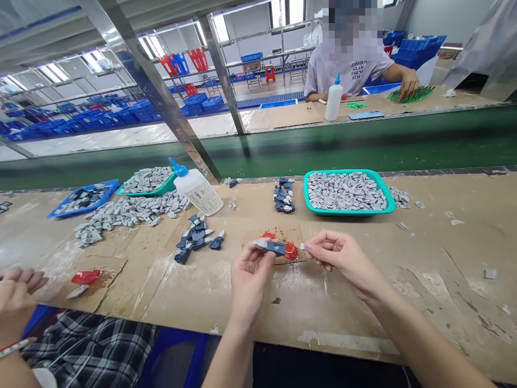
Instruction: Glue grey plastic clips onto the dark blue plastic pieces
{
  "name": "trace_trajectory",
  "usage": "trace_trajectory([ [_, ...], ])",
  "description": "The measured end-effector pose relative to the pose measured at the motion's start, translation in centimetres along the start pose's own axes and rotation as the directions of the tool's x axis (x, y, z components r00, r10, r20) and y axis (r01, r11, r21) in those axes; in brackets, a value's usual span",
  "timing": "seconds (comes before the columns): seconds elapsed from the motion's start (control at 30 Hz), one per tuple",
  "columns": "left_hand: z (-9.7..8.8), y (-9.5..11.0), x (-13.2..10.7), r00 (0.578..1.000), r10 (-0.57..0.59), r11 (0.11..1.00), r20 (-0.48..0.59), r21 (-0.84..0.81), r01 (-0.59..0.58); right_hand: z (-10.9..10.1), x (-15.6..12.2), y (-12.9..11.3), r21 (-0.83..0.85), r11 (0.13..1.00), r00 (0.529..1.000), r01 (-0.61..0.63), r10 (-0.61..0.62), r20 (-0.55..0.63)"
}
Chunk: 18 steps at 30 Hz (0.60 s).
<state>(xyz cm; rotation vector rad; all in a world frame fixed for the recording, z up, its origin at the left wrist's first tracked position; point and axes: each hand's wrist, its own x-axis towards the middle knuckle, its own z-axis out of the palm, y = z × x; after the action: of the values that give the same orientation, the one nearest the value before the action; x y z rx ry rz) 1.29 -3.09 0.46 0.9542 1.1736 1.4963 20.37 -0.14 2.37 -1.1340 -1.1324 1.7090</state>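
My left hand [252,267] is closed on a dark blue-grey plastic part [272,247] with a light grey end, held above the cardboard-covered table. In my right hand [333,250] a small light grey plastic piece [302,246] is pinched between thumb and fingers, a little apart from the dark part. Just behind and between the hands lies a small red dish [291,251] on a stained cardboard pad. Beyond them stands a teal tray [309,202] heaped with small grey pieces. A short row of dark parts [284,195] lies left of that tray.
A white bottle with a blue cap [200,191] leans by a heap of grey pieces [125,213]. Several dark parts [196,237] lie nearer. A neighbour's hand [18,293] rests at far left. Across the green belt [278,148], another person [347,64] handles green pieces.
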Motion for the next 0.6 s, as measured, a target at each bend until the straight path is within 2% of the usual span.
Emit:
trace_trajectory([
  [0.2, 1.8, -0.2, -1.2, 0.999, -0.019, 1.0, 0.049, -0.007, 0.019, 0.8, -1.0, -1.5, -0.036, 0.997, 0.998, 0.065, -0.064, 0.024],
  [0.43, 2.2, -0.1, -1.5, 0.998, 0.009, 1.0, 0.061, -0.004, -0.009, 1.0, -0.9, -1.2, -0.035, 0.997, 0.996, 0.07, -0.068, 0.05],
  [0.6, 2.5, 0.2, -1.9, 0.999, 0.016, 1.0, 0.033, 0.019, -0.017, 1.1, -1.0, -1.2, -0.076, 0.997, 0.998, 0.03, -0.026, 0.05],
])
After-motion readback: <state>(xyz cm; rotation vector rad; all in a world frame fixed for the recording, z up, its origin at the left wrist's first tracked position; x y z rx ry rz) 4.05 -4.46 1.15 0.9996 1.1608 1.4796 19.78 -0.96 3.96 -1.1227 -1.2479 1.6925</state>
